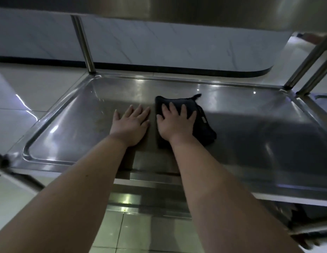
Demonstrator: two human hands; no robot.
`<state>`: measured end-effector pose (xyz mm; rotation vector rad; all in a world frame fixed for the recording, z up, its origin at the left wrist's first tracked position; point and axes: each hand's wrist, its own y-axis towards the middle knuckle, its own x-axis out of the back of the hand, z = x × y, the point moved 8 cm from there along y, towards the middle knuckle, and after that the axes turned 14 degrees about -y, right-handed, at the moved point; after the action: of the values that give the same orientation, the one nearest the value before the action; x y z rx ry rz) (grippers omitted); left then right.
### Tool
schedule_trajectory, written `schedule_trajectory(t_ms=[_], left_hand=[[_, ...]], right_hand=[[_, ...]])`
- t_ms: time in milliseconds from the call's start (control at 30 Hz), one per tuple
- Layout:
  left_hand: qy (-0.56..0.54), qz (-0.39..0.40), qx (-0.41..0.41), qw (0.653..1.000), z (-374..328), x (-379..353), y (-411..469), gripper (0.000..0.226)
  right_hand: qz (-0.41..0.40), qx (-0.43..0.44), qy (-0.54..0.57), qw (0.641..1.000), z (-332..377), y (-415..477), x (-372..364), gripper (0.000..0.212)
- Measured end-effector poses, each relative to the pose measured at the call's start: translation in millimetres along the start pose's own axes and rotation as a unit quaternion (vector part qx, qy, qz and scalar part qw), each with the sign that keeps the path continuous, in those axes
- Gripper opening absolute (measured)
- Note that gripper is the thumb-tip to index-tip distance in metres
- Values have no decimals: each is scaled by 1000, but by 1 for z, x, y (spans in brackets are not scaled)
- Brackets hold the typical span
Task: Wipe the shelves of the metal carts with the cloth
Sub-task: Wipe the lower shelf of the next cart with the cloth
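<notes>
My right hand (174, 123) lies spread, pressing the dark folded cloth (203, 128) flat onto the cart's shelf (250, 110) near its middle. My left hand (130, 125), also spread flat, rests on bare metal just beside it at nine o'clock. To wipe well I'd press evenly through the palm, sweep overlapping strokes toward three o'clock, then trace the raised rim and corners.

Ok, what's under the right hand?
The right hand presses a folded black cloth flat on the metal cart shelf. The shelf surface beneath the cloth is covered.
</notes>
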<state>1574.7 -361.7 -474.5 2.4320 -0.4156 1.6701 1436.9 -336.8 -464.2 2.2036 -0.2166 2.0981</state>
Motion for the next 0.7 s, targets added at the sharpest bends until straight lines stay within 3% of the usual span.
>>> schedule_trajectory(t_ms=[67, 167, 367, 467, 600, 700], left_hand=[[-7, -5, 1, 1000, 5, 0, -2, 54], [-18, -10, -2, 1000, 9, 2, -6, 54], [-24, -14, -8, 1000, 6, 0, -6, 53], [-21, -15, -9, 1000, 4, -2, -7, 54], [-16, -19, -10, 1000, 0, -3, -9, 54], [-13, -21, -8, 1000, 1, -2, -9, 55]], right_hand=[[-8, 57, 3, 998, 34, -4, 2, 54], [-19, 72, -5, 997, 3, 7, 1, 52], [21, -145, -10, 989, -208, 15, -13, 55], [37, -216, -7, 976, -264, 3, -15, 56], [45, -236, 9, 971, -218, 23, -12, 56], [10, -94, -5, 996, -101, 55, -4, 54]])
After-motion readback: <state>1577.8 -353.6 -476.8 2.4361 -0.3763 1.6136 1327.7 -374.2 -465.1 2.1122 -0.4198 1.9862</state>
